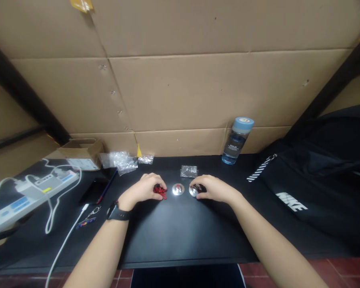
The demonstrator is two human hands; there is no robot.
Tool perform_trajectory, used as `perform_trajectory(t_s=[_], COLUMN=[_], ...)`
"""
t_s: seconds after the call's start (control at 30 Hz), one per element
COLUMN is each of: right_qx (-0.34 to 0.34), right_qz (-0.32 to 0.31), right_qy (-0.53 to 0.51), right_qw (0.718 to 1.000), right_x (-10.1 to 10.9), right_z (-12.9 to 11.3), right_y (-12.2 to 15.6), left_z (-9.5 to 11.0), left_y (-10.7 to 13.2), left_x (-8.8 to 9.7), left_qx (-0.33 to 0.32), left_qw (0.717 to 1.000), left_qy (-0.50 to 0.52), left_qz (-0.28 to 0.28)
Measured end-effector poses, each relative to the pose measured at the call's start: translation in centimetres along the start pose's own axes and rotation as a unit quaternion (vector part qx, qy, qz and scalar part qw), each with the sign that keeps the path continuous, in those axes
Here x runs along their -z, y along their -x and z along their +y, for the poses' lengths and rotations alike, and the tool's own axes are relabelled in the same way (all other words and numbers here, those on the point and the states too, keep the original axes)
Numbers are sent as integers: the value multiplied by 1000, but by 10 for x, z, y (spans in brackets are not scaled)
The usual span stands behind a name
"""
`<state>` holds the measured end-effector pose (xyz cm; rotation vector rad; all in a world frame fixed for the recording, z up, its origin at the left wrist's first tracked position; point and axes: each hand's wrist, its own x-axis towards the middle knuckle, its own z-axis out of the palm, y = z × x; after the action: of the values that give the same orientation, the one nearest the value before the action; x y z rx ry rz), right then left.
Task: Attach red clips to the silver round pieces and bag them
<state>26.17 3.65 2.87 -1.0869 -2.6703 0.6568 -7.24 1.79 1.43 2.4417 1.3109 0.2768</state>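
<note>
My left hand (pixel 148 187), with a dark watch on the wrist, is curled round a small bundle of red cord (pixel 160 192) on the black table. Between my hands a shiny round metal disc (pixel 178 189) with a raised middle lies flat, a bit of red at its centre. The fingers of my right hand (pixel 208 187) close round the edge of a second shiny metal disc (pixel 193 191). Something dark shows under those fingers, but I cannot make out what it is. A small clear plastic packet (pixel 189 171) lies just behind the discs.
Crumpled clear plastic bags (pixel 120 162) and an open cardboard box (pixel 81 154) stand at the back left. Nearer are a white power strip (pixel 33 196), a phone (pixel 94 191) and keys (pixel 89 218). To the right are a water bottle (pixel 237 140) and a black backpack (pixel 321 180).
</note>
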Motion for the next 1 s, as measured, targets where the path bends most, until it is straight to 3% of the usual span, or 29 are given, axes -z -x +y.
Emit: perform_trajectory(t_s=[0.2,0.37,0.5,0.63,0.77,1.0], right_qx=[1,34,78,91,78,70], right_qz=[-2,23,67,124,153,141], right_qy=[-9,-30,-114,-203,-299,-439], right_qw=[1000,999,988,967,939,885], right_x=[1,5,9,4,-9,-20], right_z=[3,1,-10,-24,-32,-34], right_y=[1,1,1,0,-3,-7], left_z=[3,8,13,22,39,67], left_y=[-4,-4,-5,-4,-4,-13], left_x=[-6,-11,-12,-3,5,-11], left_qx=[-5,-19,-30,-25,-10,-30], left_qw=[1000,1000,999,993,971,939], left_qy=[1,-2,-7,22,132,186], left_qz=[-20,15,42,110,198,288])
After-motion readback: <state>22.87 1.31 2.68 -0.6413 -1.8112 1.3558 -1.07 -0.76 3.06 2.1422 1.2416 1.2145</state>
